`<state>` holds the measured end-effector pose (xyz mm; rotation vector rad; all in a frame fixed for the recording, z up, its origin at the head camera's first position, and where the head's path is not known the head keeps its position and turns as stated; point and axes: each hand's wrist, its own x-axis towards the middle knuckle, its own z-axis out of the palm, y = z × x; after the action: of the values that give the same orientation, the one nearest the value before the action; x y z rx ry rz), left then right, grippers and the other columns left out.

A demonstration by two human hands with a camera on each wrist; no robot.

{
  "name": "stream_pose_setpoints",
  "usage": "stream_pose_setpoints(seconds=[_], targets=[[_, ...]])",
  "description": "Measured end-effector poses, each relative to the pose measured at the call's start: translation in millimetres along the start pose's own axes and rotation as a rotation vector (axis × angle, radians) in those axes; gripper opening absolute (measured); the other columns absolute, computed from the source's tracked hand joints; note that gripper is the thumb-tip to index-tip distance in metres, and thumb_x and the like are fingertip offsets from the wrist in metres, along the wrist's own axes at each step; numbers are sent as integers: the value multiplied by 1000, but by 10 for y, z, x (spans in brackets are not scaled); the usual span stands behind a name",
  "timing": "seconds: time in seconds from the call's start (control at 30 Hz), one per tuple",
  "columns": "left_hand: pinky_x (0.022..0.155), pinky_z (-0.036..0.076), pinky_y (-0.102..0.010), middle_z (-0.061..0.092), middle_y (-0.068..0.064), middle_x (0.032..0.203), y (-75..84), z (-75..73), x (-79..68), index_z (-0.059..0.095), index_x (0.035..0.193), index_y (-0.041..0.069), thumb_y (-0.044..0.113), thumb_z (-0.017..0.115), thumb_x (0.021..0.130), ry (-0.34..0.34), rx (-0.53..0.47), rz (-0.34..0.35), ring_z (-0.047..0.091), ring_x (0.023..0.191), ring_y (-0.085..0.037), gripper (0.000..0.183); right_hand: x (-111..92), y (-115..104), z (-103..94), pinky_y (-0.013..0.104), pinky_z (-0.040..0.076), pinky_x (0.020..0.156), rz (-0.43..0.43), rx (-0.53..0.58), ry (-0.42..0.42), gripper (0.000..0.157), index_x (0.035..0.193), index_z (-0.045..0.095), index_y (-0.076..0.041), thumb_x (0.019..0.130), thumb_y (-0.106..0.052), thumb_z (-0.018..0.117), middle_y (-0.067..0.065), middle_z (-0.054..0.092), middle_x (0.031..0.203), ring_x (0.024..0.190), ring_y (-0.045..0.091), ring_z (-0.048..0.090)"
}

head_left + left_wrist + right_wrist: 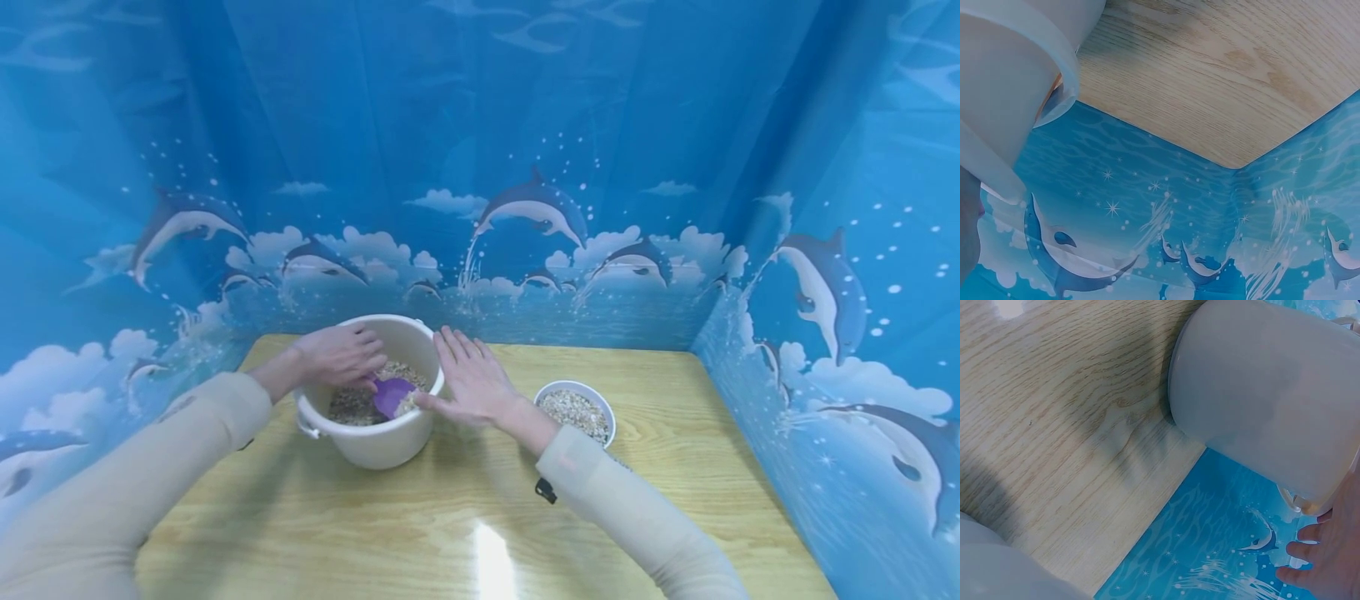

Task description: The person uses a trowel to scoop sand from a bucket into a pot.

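A white bucket stands at the left of the table with loose grain or flakes inside. My left hand reaches over its rim and grips a purple scoop, whose bowl carries some pale flakes near the right inner wall. Flat against the right side of the rim lies my right hand, fingers extended and thumb near the scoop's edge. In the right wrist view, the fingers of that hand are spread beside the bucket. The left wrist view shows mostly the bucket's outer wall; the scoop is hidden there.
A white bowl of similar flakes stands right of the bucket, beside my right forearm. The wooden table is bounded at the back and sides by a blue dolphin-print curtain.
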<state>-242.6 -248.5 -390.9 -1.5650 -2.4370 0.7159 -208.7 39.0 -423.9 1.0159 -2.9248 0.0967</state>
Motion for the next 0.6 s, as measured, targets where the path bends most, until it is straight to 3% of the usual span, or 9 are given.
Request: stream_pose_setpoints(seconds=[0.3, 0.6], targets=[[88, 55, -41, 62, -3, 95, -5, -44, -34, 54, 97, 17, 54, 56, 104, -22, -52, -33, 59, 93, -22, 37, -5, 7, -5, 57, 22, 131, -16, -8, 4, 124, 169, 6, -4, 86, -95, -3, 18, 7, 177, 164, 38, 21], [93, 55, -45, 66, -7, 103, -51, -81, -55, 54, 101, 17, 52, 53, 106, -67, -93, -81, 63, 101, -26, 36, 6, 18, -2, 58, 20, 132, -17, -19, 9, 133, 169, 3, -5, 75, -98, -16, 17, 6, 177, 165, 37, 19]])
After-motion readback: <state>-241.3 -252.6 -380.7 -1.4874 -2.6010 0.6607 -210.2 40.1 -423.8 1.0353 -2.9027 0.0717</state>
